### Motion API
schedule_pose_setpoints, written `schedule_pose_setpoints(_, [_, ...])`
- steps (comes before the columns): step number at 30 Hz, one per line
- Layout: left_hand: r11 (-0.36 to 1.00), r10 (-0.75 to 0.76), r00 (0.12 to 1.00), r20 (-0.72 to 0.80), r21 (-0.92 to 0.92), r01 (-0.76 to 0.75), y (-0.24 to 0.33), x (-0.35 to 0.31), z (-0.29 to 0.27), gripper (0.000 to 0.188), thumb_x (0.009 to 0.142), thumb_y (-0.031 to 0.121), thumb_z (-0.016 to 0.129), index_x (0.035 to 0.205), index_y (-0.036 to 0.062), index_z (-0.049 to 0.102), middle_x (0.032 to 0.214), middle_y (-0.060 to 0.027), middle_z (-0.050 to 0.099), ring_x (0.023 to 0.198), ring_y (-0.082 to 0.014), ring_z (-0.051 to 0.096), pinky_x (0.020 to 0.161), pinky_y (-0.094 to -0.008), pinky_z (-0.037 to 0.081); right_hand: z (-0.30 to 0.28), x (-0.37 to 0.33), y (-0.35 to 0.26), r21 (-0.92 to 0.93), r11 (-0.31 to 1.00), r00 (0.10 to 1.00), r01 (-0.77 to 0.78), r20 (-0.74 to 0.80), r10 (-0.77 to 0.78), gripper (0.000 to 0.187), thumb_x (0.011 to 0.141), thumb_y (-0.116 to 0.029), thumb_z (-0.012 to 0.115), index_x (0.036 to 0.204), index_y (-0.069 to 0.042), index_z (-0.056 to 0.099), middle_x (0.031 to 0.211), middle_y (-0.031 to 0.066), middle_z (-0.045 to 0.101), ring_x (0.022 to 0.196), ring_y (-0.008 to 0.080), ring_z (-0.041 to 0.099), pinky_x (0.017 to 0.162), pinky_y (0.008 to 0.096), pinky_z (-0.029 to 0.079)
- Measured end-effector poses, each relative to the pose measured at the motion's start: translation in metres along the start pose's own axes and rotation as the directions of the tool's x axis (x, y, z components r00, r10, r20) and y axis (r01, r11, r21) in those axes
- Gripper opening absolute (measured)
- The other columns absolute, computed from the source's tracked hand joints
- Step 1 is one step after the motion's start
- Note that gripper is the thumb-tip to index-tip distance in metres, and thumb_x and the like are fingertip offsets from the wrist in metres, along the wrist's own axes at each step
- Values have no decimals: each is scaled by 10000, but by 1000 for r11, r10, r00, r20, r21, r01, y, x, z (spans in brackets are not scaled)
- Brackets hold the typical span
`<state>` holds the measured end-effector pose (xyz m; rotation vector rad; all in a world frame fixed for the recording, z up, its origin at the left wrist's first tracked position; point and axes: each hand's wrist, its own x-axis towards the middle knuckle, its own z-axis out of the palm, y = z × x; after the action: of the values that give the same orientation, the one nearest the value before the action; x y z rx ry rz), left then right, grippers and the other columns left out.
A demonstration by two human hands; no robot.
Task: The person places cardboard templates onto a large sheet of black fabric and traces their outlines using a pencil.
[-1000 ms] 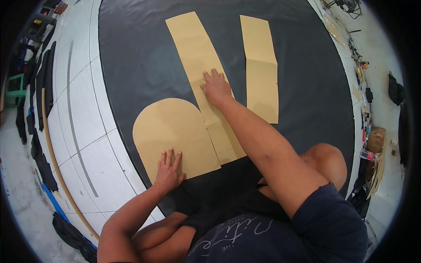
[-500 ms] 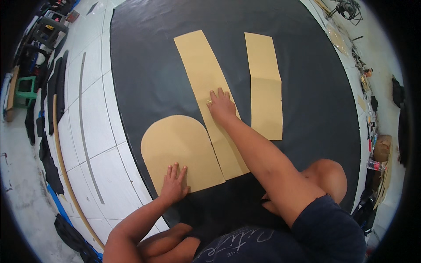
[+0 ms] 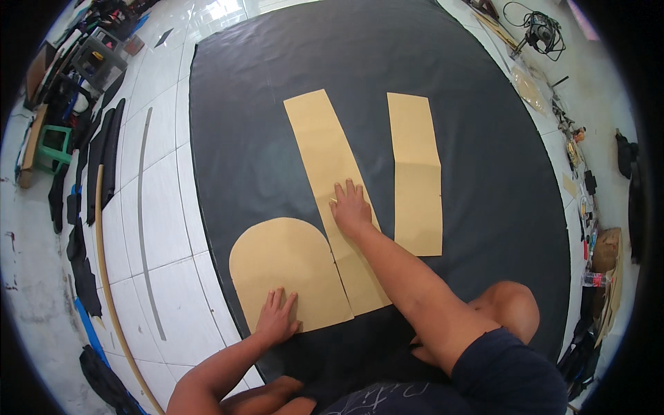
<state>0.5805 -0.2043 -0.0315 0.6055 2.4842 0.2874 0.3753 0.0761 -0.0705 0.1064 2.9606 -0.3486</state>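
Note:
A large black sheet [image 3: 484, 207] lies spread under three tan cardboard pieces. My left hand [image 3: 278, 318] rests with fingers apart on the lower part of the round-topped cardboard piece [image 3: 283, 256]. On the long cardboard strip [image 3: 315, 138], my right hand [image 3: 352, 211] lies flat, fingers spread, with something small and pale at its edge that I cannot make out. The strip's lower left edge meets the right side of the round-topped piece. To the right, apart from both, lies a creased cardboard strip [image 3: 417, 180] that no hand touches.
White floor tiles [image 3: 166, 235] border the sheet on the left, with a long wooden pole [image 3: 102, 235] and a thin grey strip [image 3: 143, 228] on them. A green stool [image 3: 55, 147] stands farther left. Coiled cable [image 3: 543, 31] and a plastic bottle [image 3: 595, 279] lie along the right side.
The whole scene sits lower in the picture, as the head view has tilted up. Both hands stay in the same places on the cardboard pieces.

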Motion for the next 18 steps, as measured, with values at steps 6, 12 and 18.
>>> schedule_pose_setpoints(6, [1000, -12, 999, 30, 14, 11, 3, 5, -5, 827, 806, 375, 739, 1500, 122, 368, 1524, -281, 292, 1405, -500, 286, 1143, -514, 332, -7, 1, 6, 44, 999, 998, 13, -59, -10, 541, 936, -376, 604, 1395, -115, 487, 1442, 149, 435, 1318, 352, 430, 953, 424, 543])
schedule_pose_setpoints(12, [1000, -22, 998, 63, 7, 21, 0, 4, -6, 822, 806, 418, 730, 1494, 129, 384, 1505, -281, 308, 1408, -485, 285, 1158, -498, 316, -37, 16, 9, 67, 997, 998, 46, 28, -48, 443, 889, -377, 658, 1207, -80, 579, 1281, 133, 511, 1197, 336, 529, 901, 450, 546])
schedule_pose_setpoints(18, [1000, -25, 997, 69, -17, 26, 1, 8, -15, 769, 799, 421, 731, 1454, 148, 435, 1469, -262, 366, 1363, -456, 366, 1080, -497, 421, -100, 54, 19, 29, 991, 989, 134, -73, -131, 389, 892, -360, 642, 1150, -70, 611, 1160, 145, 600, 1047, 339, 632, 855, 449, 556])
